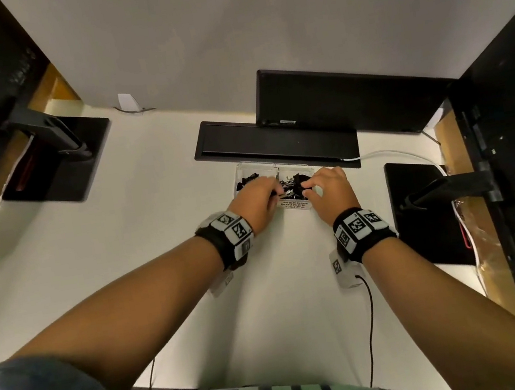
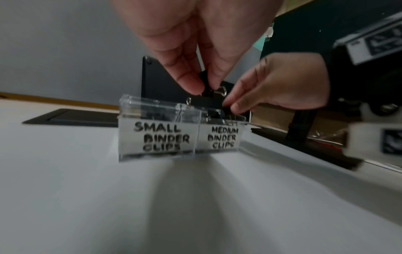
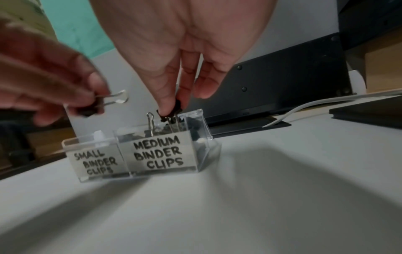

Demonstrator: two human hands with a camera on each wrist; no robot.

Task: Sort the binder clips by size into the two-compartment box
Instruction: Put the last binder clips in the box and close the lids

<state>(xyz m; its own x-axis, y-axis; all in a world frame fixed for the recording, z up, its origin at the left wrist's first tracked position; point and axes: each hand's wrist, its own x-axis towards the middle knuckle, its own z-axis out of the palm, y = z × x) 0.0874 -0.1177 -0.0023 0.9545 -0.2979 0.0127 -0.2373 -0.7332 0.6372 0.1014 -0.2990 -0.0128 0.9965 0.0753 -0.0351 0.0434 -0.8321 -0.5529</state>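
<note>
A person leans over a white bench (image 1: 189,239), both hands working at a clear plastic two-compartment box (image 3: 202,123) that sits toward the far edge of the bench, just in front of a flat black panel (image 1: 274,140). Handwritten labels on the near wall read "SMALL BINDER CLIPS" (image 2: 159,137) on the left compartment and "MEDIUM BINDER CLIPS" (image 3: 157,153) on the right. The left hand (image 1: 254,197) hovers above the box, its fingers (image 2: 189,80) pinched together on a black binder clip (image 3: 91,107) whose silver wire handles stick out sideways. The right hand (image 1: 329,187) reaches down into the medium compartment, its fingers (image 3: 165,96) clamped on another black clip (image 3: 174,108) at the top of the pile of clips (image 3: 152,132) there. Some black clips also lie in the small compartment. Black monitor stands (image 1: 428,218) rest on the bench at the left and right sides, and a white cable (image 3: 304,108) trails along the right.
</note>
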